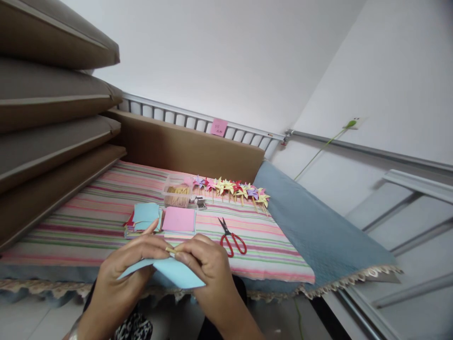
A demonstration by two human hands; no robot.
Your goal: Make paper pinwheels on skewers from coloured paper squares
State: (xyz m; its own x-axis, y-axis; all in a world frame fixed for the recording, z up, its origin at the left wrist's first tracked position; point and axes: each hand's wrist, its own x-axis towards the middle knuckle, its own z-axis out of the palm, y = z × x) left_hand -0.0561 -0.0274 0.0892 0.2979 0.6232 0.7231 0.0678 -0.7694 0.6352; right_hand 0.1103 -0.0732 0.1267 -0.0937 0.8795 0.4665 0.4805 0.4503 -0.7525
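Observation:
A light blue sheet of paper (179, 273) with a slit or gap between its two flaps is held between my hands, near the front edge of the bed-like surface. My left hand (130, 264) is closed on the paper's left part, its index finger lifted. My right hand (205, 259) pinches the right part. A short tan piece (171, 250), perhaps the end of a wooden stick, shows between the fingertips of both hands. Red-handled scissors (231, 238) lie to the right of my right hand, blades partly apart. Stacks of blue paper squares (146, 212) and pink paper squares (179, 218) lie just beyond my hands.
A clear plastic box (177, 191) holds thin wooden sticks. Several paper pinwheels (230, 189) on sticks lie in a row at the back. Small metal items (200, 203) sit beside the box. Striped cloth (106, 198) covers the surface; stacked brown cushions (56, 99) rise at left.

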